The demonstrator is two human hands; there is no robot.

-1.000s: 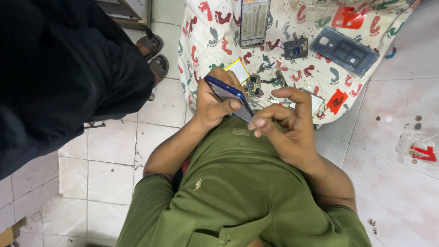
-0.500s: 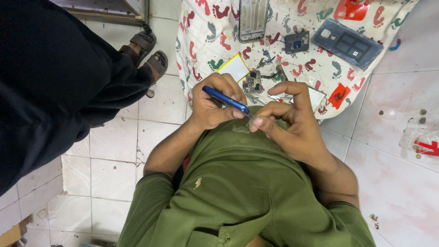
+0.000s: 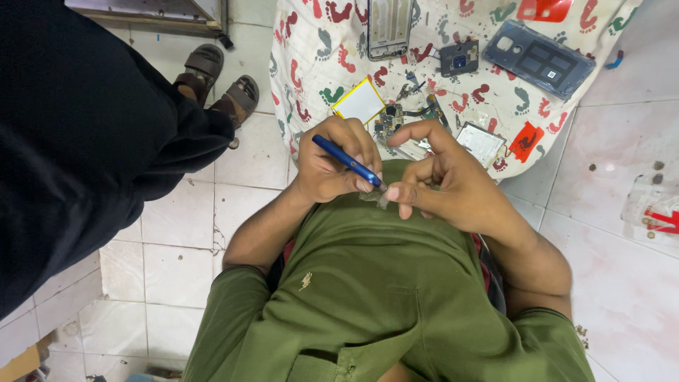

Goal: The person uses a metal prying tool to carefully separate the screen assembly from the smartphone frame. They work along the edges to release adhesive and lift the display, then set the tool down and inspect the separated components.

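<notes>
My left hand [image 3: 327, 164] grips a slim blue screwdriver [image 3: 345, 160], its tip angled down to the right. My right hand [image 3: 453, 189] is curled beside it, thumb and forefinger pinching a tiny part [image 3: 382, 199] that is too small to identify. The tool's tip meets those fingertips. Both hands hover over my green shirt [image 3: 382, 283], at the near edge of a white cloth with coloured footprints [image 3: 311, 49].
On the cloth lie a phone frame [image 3: 387, 27], a blue-grey back cover [image 3: 537, 58], a yellow-edged white battery [image 3: 359, 101], a small circuit board [image 3: 388, 122], a camera module [image 3: 459, 58] and loose parts. Another person in black [image 3: 78, 141] stands left, sandals [image 3: 216, 78] on tiles. A plastic packet [image 3: 654, 209] lies right.
My hands have stayed together over my shirt. The screwdriver's tip has come down onto my right fingertips, and the view has shifted slightly.
</notes>
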